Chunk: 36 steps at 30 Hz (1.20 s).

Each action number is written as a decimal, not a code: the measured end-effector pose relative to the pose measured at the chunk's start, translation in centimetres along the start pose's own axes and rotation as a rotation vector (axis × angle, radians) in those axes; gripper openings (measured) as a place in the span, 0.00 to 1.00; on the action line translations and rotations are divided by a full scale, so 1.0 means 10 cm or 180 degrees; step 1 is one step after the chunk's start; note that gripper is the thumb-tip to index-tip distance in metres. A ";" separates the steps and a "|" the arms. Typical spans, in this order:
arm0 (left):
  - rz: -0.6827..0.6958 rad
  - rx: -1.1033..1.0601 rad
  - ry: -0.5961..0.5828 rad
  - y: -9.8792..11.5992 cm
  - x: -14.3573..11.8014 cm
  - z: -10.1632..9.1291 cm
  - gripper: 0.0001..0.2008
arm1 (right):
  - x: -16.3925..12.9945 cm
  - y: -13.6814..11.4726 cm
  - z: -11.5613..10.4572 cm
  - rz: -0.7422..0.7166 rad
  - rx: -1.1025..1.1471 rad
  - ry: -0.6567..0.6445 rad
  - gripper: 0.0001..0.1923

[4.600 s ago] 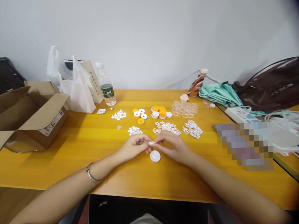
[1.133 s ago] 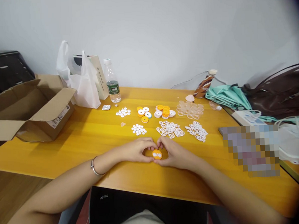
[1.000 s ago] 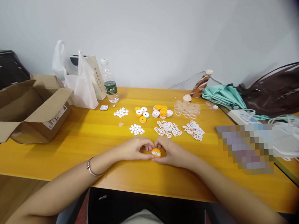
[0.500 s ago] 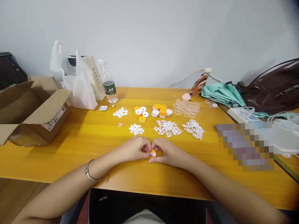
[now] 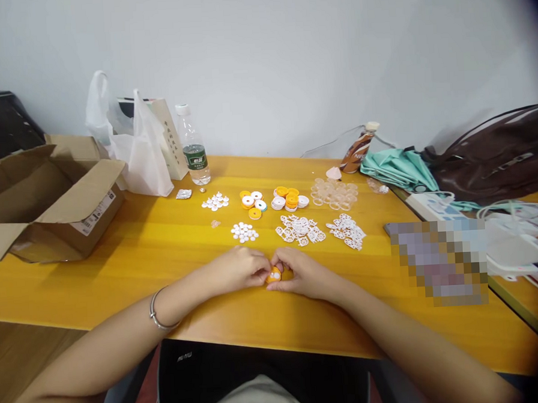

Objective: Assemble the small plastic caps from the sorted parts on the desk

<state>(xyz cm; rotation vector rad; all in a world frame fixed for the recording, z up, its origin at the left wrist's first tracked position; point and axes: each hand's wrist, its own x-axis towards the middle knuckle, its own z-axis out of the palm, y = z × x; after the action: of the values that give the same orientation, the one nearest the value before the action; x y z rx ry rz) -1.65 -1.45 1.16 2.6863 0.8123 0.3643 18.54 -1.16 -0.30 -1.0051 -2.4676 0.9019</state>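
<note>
Both my hands meet near the front of the table around a small orange round plastic part with white spots on its face. My right hand grips it between thumb and fingers from the right. From the left, my left hand has its fingertips closed on the same part's edge; whether a smaller piece is pinched there is hidden. Beyond the hands lie white round buttons, white wheel-patterned cutouts and more cutouts.
Farther back are white stemmed pieces, orange and white rings, orange and white cups and clear rings. A cardboard box, a water bottle, a brown bottle and a power strip stand around them.
My left fingers have drawn closer together at the orange part's left edge, and more white shows on its face. The whole view has shifted slightly.
</note>
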 end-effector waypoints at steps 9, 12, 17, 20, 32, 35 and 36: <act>-0.0710 0.0476 0.0859 -0.35 -0.03 -0.13 0.06 | -0.01 0.00 -0.01 0.0092 0.0067 0.0020 0.15; -0.0986 0.0708 0.0911 -0.44 -0.03 -0.14 0.06 | -0.01 0.00 -0.02 0.0087 0.0085 0.0005 0.14; -0.0978 0.0908 0.0801 -0.49 0.00 -0.08 0.06 | -0.01 0.00 -0.02 0.0105 0.0083 -0.0031 0.14; -0.0913 0.1019 0.0790 -0.54 0.00 -0.04 0.07 | -0.01 0.01 -0.02 0.0093 0.0084 -0.0024 0.14; 0.0496 0.0318 0.1024 -0.24 0.02 0.03 0.10 | -0.01 0.03 0.00 0.0057 0.0110 0.0037 0.17; 0.0869 0.0152 0.0718 -0.18 0.03 0.09 0.11 | -0.01 0.04 0.01 0.0019 0.0238 0.0070 0.17; 0.0878 0.0130 0.0665 -0.17 0.04 0.11 0.11 | 0.00 0.04 0.01 0.0015 0.0292 0.0091 0.18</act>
<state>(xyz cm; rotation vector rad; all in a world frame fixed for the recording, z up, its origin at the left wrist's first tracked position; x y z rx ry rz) -1.82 -0.11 -0.43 2.8372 0.5045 0.7099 18.73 -0.99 -0.66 -0.9864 -2.3781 0.9856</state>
